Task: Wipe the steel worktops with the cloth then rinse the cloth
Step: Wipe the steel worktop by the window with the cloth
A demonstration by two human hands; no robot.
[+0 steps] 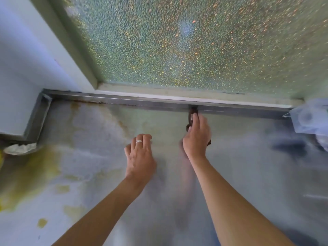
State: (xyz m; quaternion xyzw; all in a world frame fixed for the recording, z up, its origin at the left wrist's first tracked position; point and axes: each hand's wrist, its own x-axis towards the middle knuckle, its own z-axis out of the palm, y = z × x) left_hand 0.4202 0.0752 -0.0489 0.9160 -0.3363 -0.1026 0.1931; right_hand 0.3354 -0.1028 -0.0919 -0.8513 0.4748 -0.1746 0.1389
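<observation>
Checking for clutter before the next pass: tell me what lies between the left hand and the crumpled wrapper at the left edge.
Head view: only bare worktop, stained yellowish, lies between the left hand and the wrapper. Nothing stands on that stretch.

Your right hand (196,139) grips a dark brown cloth (190,118) against the raised back edge of the stained steel worktop (88,157); your ringed left hand (140,155) hovers beside it, fingers loosely curled.
</observation>
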